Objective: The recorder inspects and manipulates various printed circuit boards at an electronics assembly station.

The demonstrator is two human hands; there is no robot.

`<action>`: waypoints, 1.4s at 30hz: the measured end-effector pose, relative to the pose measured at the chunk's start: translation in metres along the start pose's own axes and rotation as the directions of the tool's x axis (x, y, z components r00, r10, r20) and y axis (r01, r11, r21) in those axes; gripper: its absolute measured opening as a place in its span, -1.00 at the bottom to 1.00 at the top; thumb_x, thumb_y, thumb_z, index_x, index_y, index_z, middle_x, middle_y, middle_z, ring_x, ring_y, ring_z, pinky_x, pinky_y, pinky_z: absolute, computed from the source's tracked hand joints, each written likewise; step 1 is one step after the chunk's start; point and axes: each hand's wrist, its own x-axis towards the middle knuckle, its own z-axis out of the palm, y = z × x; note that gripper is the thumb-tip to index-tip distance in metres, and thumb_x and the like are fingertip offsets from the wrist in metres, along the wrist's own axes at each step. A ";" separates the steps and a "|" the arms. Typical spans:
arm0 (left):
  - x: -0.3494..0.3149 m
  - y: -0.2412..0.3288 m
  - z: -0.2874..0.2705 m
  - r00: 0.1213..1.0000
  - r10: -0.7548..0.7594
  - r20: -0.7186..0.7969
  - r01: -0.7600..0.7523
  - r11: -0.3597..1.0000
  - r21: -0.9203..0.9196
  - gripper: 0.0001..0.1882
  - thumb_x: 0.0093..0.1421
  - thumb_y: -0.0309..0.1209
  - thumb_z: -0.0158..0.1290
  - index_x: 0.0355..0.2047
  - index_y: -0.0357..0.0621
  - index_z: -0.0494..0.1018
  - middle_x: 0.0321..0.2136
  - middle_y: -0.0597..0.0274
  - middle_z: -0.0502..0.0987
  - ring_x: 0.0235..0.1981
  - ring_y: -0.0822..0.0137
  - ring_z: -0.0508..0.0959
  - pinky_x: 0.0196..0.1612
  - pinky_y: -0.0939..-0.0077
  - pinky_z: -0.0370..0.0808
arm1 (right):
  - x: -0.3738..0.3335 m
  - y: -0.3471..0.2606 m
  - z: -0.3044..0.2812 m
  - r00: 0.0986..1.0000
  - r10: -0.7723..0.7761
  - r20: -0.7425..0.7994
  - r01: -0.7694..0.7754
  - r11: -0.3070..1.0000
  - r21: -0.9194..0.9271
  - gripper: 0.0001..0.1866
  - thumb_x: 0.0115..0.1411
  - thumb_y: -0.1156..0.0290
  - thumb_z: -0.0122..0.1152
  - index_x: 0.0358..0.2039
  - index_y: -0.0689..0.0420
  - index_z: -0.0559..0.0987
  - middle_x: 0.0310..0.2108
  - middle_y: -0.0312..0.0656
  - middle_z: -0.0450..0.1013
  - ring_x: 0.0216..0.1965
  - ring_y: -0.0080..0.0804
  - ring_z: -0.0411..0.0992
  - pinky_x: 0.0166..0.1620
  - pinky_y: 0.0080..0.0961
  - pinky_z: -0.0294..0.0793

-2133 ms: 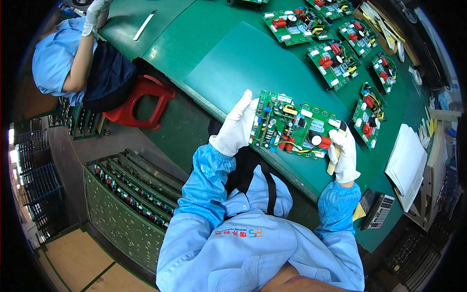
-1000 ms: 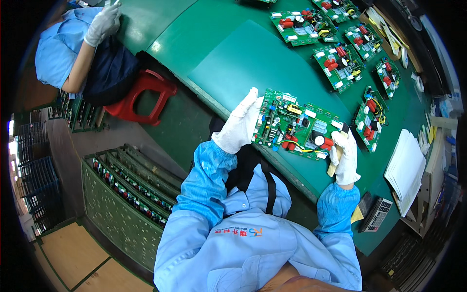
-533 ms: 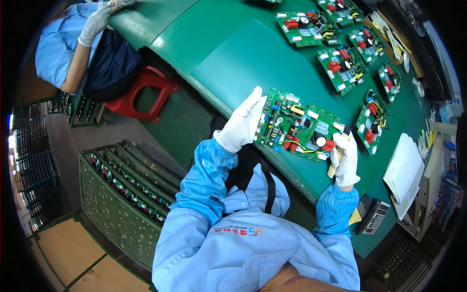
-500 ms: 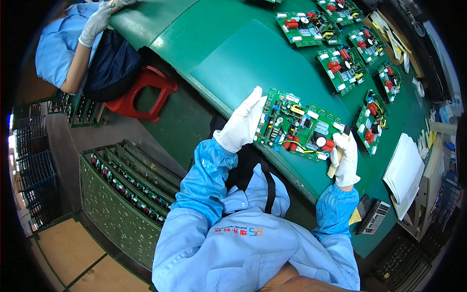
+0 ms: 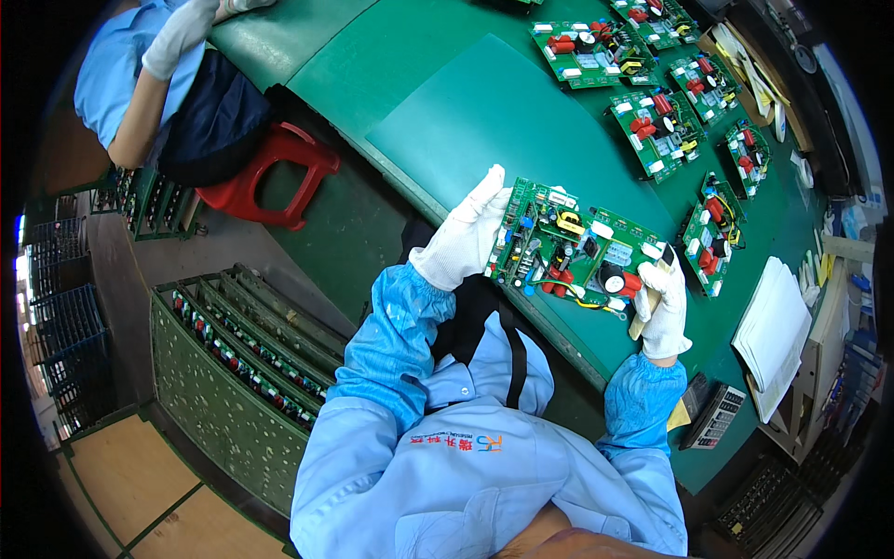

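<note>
A green circuit board point(image 5: 579, 244) crowded with parts is held up over the front edge of the green work table point(image 5: 447, 130). White-gloved, my left hand point(image 5: 466, 228) grips its left end, thumb along the edge. At the board's right end my right hand point(image 5: 663, 312), also gloved, closes around that edge. The same hand has a tan, stick-like tool point(image 5: 643, 321) against the palm; a dark tip shows above the fingers, and its kind is unclear. Red parts, a round black-and-white part and a loose yellow-green wire sit near the board's lower right.
Several similar boards point(image 5: 656, 130) lie on the table at the far right. White papers point(image 5: 775, 321) and a calculator point(image 5: 715, 416) are at the right. On the left stand a red stool point(image 5: 270, 177), a green rack of boards point(image 5: 233, 373) and a co-worker's gloved hand point(image 5: 179, 42).
The board's face has tilted slightly in my hands, its upper edge a little lower. Both hands keep their hold. The co-worker's arm has shifted slightly.
</note>
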 end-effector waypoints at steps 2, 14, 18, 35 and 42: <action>0.001 0.002 0.003 0.999 -0.005 0.045 0.007 0.999 -0.052 -0.24 0.37 0.11 -0.37 0.28 -0.34 0.08 0.23 -0.11 0.25 0.20 0.04 0.35 0.24 0.12 0.30 | 0.001 0.001 -0.001 1.000 -0.005 0.008 0.005 1.000 -0.001 -0.53 0.05 0.43 0.15 0.02 0.22 0.41 -0.63 -0.38 0.27 -0.81 -0.70 0.07 -0.73 -0.72 0.06; 0.000 0.003 0.002 1.000 -0.010 -0.004 0.009 0.999 -0.052 -0.23 0.36 0.10 -0.27 0.26 -0.38 0.09 0.20 -0.09 0.28 0.17 0.11 0.39 0.19 0.20 0.37 | 0.001 0.001 0.002 1.000 -0.012 -0.020 0.011 0.999 -0.037 -0.58 0.13 0.39 0.16 0.01 0.20 0.42 -0.60 -0.42 0.26 -0.81 -0.72 0.08 -0.74 -0.74 0.04; 0.000 0.003 0.001 1.000 -0.003 0.027 0.006 0.996 -0.086 -0.24 0.35 0.09 -0.23 0.25 -0.39 0.10 0.19 -0.07 0.30 0.15 0.12 0.40 0.19 0.23 0.37 | 0.001 0.001 0.001 1.000 0.001 -0.029 -0.002 1.000 -0.027 -0.58 0.13 0.38 0.16 0.01 0.20 0.42 -0.59 -0.43 0.26 -0.80 -0.73 0.08 -0.74 -0.74 0.03; -0.001 0.006 0.006 0.997 -0.011 0.074 0.019 0.994 -0.106 -0.32 0.39 0.06 -0.31 0.24 -0.30 0.14 0.16 0.01 0.33 0.11 0.20 0.44 0.12 0.27 0.45 | 0.000 0.002 0.000 0.999 -0.010 -0.036 0.008 0.998 -0.055 -0.58 0.15 0.38 0.15 0.02 0.21 0.43 -0.57 -0.42 0.28 -0.78 -0.74 0.08 -0.72 -0.75 0.01; -0.004 0.008 0.022 0.999 0.021 0.048 -0.017 0.996 -0.085 -0.30 0.39 0.08 -0.33 0.26 -0.31 0.12 0.16 0.01 0.35 0.13 0.18 0.43 0.16 0.29 0.41 | 0.000 -0.001 0.003 1.000 -0.008 -0.020 0.007 0.999 -0.045 -0.59 0.15 0.38 0.15 0.02 0.21 0.44 -0.55 -0.42 0.28 -0.78 -0.74 0.10 -0.72 -0.75 0.02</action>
